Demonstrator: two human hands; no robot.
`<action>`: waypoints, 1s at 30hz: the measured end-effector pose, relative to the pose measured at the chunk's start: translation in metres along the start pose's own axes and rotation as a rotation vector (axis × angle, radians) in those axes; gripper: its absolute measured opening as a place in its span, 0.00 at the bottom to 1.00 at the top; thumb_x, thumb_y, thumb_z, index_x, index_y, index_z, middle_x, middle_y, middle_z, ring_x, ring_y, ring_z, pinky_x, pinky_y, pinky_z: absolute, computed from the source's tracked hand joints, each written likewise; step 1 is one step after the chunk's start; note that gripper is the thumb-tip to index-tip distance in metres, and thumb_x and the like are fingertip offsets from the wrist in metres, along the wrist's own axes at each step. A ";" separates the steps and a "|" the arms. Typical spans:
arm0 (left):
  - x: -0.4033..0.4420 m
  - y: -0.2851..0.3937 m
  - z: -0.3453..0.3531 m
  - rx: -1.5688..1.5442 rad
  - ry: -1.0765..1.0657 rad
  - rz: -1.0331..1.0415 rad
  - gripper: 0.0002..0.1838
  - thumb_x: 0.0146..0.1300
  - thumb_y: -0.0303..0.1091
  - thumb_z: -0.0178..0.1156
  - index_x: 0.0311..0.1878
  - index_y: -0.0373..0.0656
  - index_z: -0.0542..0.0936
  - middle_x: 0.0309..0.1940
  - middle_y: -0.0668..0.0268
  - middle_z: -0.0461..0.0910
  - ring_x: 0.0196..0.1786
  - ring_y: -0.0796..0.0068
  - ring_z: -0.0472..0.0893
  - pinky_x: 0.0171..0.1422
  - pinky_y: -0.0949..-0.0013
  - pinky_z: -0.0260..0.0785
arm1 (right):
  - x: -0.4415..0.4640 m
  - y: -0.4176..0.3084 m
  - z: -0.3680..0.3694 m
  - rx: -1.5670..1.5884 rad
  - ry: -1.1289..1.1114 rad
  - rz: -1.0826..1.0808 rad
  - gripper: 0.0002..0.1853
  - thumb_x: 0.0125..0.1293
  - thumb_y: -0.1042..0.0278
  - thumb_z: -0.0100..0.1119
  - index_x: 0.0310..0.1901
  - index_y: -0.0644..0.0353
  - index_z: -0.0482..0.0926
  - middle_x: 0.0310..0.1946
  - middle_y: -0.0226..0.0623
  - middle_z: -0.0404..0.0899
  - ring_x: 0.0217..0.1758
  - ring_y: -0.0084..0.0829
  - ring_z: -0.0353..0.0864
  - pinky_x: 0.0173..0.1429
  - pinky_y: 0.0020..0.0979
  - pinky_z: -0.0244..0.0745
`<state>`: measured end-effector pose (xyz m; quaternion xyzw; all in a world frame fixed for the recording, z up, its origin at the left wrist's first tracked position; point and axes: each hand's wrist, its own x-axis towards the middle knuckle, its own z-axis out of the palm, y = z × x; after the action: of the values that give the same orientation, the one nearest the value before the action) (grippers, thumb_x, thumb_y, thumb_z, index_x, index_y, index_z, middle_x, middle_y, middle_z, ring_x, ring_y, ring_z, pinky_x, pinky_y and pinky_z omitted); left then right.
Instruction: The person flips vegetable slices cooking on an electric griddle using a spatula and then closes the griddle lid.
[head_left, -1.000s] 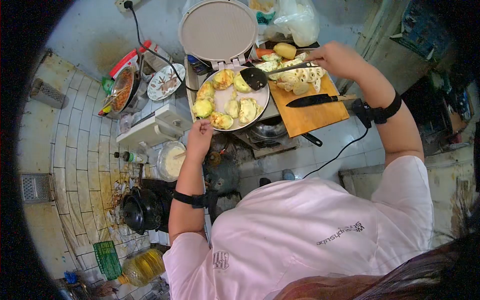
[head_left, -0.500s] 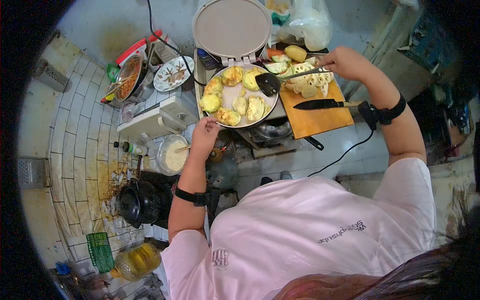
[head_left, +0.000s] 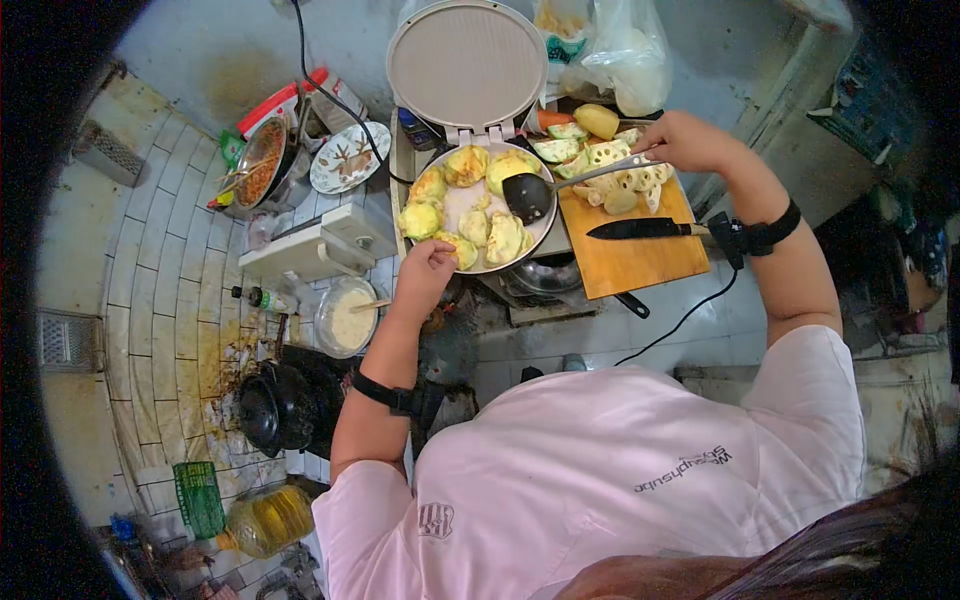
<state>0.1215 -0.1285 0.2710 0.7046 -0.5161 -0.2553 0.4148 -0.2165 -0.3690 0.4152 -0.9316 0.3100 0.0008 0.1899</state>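
My right hand (head_left: 677, 142) is closed round the handle of a black spatula (head_left: 528, 199). The spatula's blade lies over the right side of an electric griddle (head_left: 462, 205), between the battered slices. Several yellow battered slices (head_left: 507, 238) sit in a ring on the griddle, with a smaller one (head_left: 473, 226) near the middle. At the griddle's near left rim is my left hand (head_left: 426, 268), its fingers pinched together at the edge of one battered slice (head_left: 461, 252). Whether they grip that slice is hidden. The griddle's round lid (head_left: 467, 65) stands raised behind.
A cutting board (head_left: 640, 265) holds a knife (head_left: 640, 229) and lotus root slices (head_left: 625, 180), right of the griddle. To the left are a bowl of batter (head_left: 347, 328), a patterned plate (head_left: 348, 158) and a pot of reddish food (head_left: 262, 160). A black cord (head_left: 305, 50) reaches the griddle.
My left hand has moved from the griddle's rim inward to the battered slice. The spatula blade has shifted slightly left and nearer to me, still in my right hand.
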 end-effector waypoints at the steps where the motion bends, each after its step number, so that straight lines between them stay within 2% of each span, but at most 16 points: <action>1: 0.001 0.003 0.001 0.060 0.000 0.019 0.09 0.53 0.27 0.61 0.38 0.35 0.78 0.26 0.68 0.74 0.28 0.81 0.71 0.36 0.76 0.66 | 0.001 0.006 0.006 0.004 0.000 0.000 0.11 0.55 0.73 0.59 0.42 0.60 0.81 0.32 0.42 0.82 0.34 0.35 0.79 0.40 0.33 0.72; 3: 0.007 -0.001 0.005 0.079 0.004 0.020 0.09 0.52 0.28 0.62 0.37 0.35 0.79 0.26 0.67 0.74 0.28 0.80 0.71 0.36 0.76 0.66 | 0.004 0.012 0.019 0.072 0.084 -0.118 0.10 0.57 0.74 0.58 0.42 0.60 0.81 0.27 0.38 0.81 0.27 0.30 0.77 0.34 0.31 0.71; 4: 0.010 -0.003 0.008 0.091 0.015 0.024 0.10 0.52 0.29 0.62 0.37 0.36 0.79 0.26 0.66 0.75 0.28 0.79 0.72 0.36 0.75 0.66 | 0.002 0.013 0.015 0.075 0.086 -0.117 0.10 0.57 0.74 0.58 0.42 0.60 0.81 0.27 0.38 0.81 0.27 0.30 0.77 0.34 0.31 0.71; 6: 0.013 -0.003 0.011 0.085 0.016 0.000 0.10 0.51 0.30 0.62 0.37 0.36 0.79 0.26 0.65 0.75 0.28 0.77 0.73 0.36 0.74 0.67 | -0.005 0.012 0.001 0.186 -0.071 0.102 0.10 0.58 0.74 0.57 0.42 0.60 0.82 0.21 0.32 0.77 0.20 0.23 0.71 0.26 0.28 0.67; 11: 0.020 0.013 0.020 0.227 -0.014 -0.004 0.11 0.50 0.31 0.63 0.37 0.37 0.79 0.26 0.62 0.77 0.29 0.70 0.76 0.36 0.70 0.68 | 0.006 0.042 0.026 0.274 -0.079 0.023 0.10 0.57 0.71 0.59 0.42 0.58 0.82 0.20 0.34 0.76 0.19 0.21 0.71 0.24 0.27 0.67; 13: 0.024 0.011 0.024 0.245 0.011 0.071 0.09 0.50 0.29 0.62 0.34 0.36 0.79 0.20 0.68 0.74 0.25 0.83 0.71 0.31 0.77 0.65 | 0.009 0.050 0.028 0.308 -0.071 0.000 0.10 0.57 0.71 0.59 0.41 0.59 0.82 0.19 0.33 0.76 0.19 0.21 0.71 0.23 0.27 0.67; 14: 0.026 0.011 0.025 0.248 0.012 0.069 0.09 0.50 0.29 0.62 0.34 0.36 0.79 0.20 0.68 0.74 0.25 0.83 0.71 0.31 0.77 0.65 | 0.011 0.053 0.027 0.293 -0.058 0.037 0.10 0.57 0.70 0.59 0.41 0.58 0.82 0.21 0.35 0.77 0.21 0.24 0.73 0.26 0.29 0.68; 16: 0.027 0.016 0.026 0.335 0.003 0.063 0.10 0.47 0.31 0.65 0.33 0.37 0.79 0.25 0.61 0.77 0.29 0.67 0.77 0.36 0.69 0.70 | 0.015 0.058 0.031 0.290 -0.047 0.077 0.10 0.58 0.70 0.59 0.41 0.58 0.82 0.22 0.37 0.78 0.23 0.27 0.75 0.29 0.31 0.70; 18: 0.029 0.018 0.028 0.353 -0.018 0.029 0.10 0.47 0.31 0.65 0.32 0.37 0.79 0.24 0.61 0.77 0.29 0.67 0.77 0.35 0.69 0.70 | 0.022 0.058 0.039 0.097 0.164 -0.197 0.11 0.58 0.67 0.59 0.42 0.57 0.82 0.27 0.41 0.80 0.29 0.35 0.78 0.37 0.35 0.72; 19: 0.030 0.019 0.028 0.363 -0.029 -0.004 0.10 0.46 0.30 0.65 0.32 0.37 0.79 0.23 0.61 0.77 0.28 0.67 0.77 0.35 0.69 0.70 | 0.025 0.055 0.042 0.109 0.140 -0.148 0.12 0.58 0.66 0.59 0.43 0.56 0.81 0.31 0.42 0.81 0.35 0.40 0.78 0.43 0.37 0.71; 20: 0.031 0.018 0.029 0.371 -0.032 -0.001 0.10 0.46 0.30 0.65 0.32 0.37 0.79 0.23 0.61 0.77 0.28 0.67 0.77 0.35 0.69 0.70 | 0.028 0.050 0.043 0.115 0.146 -0.146 0.12 0.58 0.66 0.59 0.43 0.56 0.81 0.31 0.42 0.81 0.35 0.40 0.78 0.43 0.37 0.71; 22: 0.030 0.017 0.030 0.335 -0.043 -0.013 0.10 0.45 0.28 0.66 0.32 0.36 0.79 0.22 0.61 0.76 0.27 0.69 0.77 0.33 0.70 0.69 | 0.033 0.045 0.045 0.176 0.091 -0.093 0.12 0.57 0.72 0.58 0.43 0.58 0.81 0.29 0.40 0.80 0.31 0.31 0.76 0.39 0.33 0.71; 26: 0.025 0.026 0.028 0.342 -0.053 -0.058 0.10 0.45 0.27 0.66 0.32 0.36 0.79 0.21 0.62 0.75 0.25 0.72 0.75 0.32 0.71 0.68 | 0.030 0.059 0.019 0.159 -0.020 -0.188 0.12 0.57 0.67 0.60 0.43 0.55 0.82 0.30 0.38 0.82 0.31 0.32 0.78 0.37 0.33 0.72; 28: 0.024 0.019 0.027 0.313 -0.056 -0.021 0.10 0.48 0.27 0.66 0.34 0.38 0.78 0.22 0.69 0.73 0.26 0.80 0.71 0.32 0.76 0.66 | 0.023 0.057 0.005 0.301 -0.134 0.008 0.11 0.57 0.69 0.59 0.43 0.55 0.82 0.27 0.34 0.81 0.28 0.26 0.77 0.32 0.30 0.71; 29: 0.024 0.017 0.026 0.316 -0.053 -0.021 0.10 0.48 0.27 0.66 0.34 0.38 0.78 0.22 0.69 0.73 0.26 0.80 0.71 0.32 0.76 0.66 | 0.035 0.081 0.014 0.247 -0.038 -0.176 0.11 0.57 0.70 0.59 0.43 0.56 0.82 0.25 0.33 0.81 0.25 0.23 0.75 0.29 0.29 0.71; 30: 0.022 0.017 0.026 0.310 -0.052 -0.054 0.10 0.48 0.27 0.66 0.34 0.38 0.77 0.22 0.69 0.73 0.26 0.80 0.71 0.33 0.76 0.65 | 0.039 0.080 0.014 0.247 -0.037 -0.179 0.11 0.57 0.70 0.59 0.43 0.56 0.82 0.25 0.33 0.81 0.25 0.23 0.75 0.29 0.29 0.71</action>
<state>0.1000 -0.1597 0.2734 0.7668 -0.5409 -0.2016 0.2807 -0.2300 -0.4451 0.3693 -0.9249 0.2197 -0.0374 0.3081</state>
